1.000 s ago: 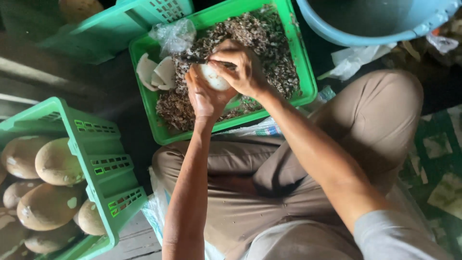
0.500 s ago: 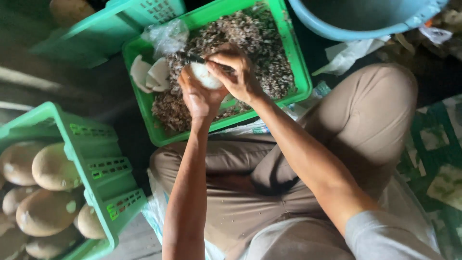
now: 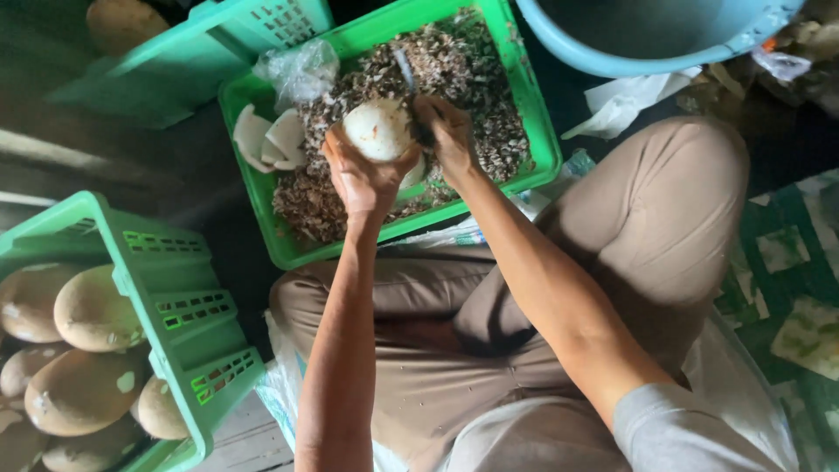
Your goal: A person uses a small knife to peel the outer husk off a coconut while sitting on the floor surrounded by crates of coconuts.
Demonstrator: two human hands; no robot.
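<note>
My left hand (image 3: 363, 175) grips a round, pale peeled coconut (image 3: 377, 129) from below, over a green crate (image 3: 533, 131). Beside it, my right hand (image 3: 446, 131) is closed on a knife (image 3: 405, 72) whose thin blade points up past the coconut's right side. The crate holds a bed of brown and white shavings (image 3: 463, 79), a few white shell pieces (image 3: 266, 140) at its left end and a crumpled clear plastic bag (image 3: 297, 70). I sit cross-legged in tan trousers right behind the crate.
A second green crate (image 3: 166, 288) at lower left holds several brown unpeeled coconuts (image 3: 87, 306). An overturned teal crate (image 3: 218, 39) lies at upper left. A large blue tub (image 3: 664, 44) stands at the top right, with white plastic scraps (image 3: 620, 105) beneath it.
The right hand has come off the top of the coconut to its right side, leaving the white surface exposed. The left hand turned the coconut slightly.
</note>
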